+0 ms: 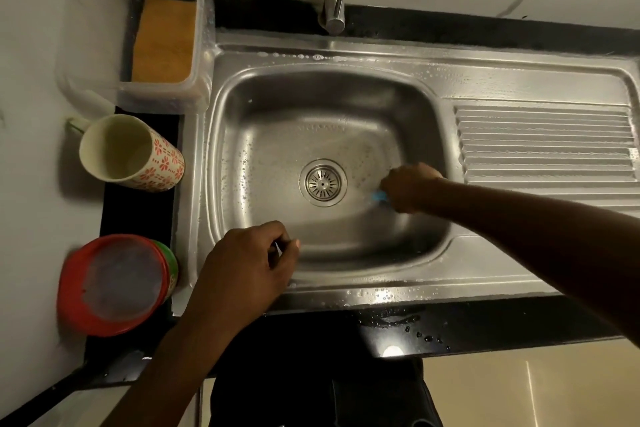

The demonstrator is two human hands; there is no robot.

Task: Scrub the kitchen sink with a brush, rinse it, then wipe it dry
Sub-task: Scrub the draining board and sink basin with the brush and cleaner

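Note:
The stainless steel sink [277,107] fills the middle of the view, its basin wet and flecked with soap bubbles around the drain strainer [322,183]. My right hand [408,185] is down in the basin to the right of the drain and grips a blue brush [378,197], of which only a small blurred tip shows under the fingers. My left hand [249,263] rests on the sink's near left rim with its fingers loosely curled; it seems to hold nothing. The tap [335,0] stands at the back, with no water running.
A clear plastic box with an orange cloth [164,42] stands at the back left. A floral mug [131,152] and a red-lidded container [117,284] sit on the black counter at the left. The ribbed drainboard [543,146] lies to the right. Water drops dot the counter's front edge.

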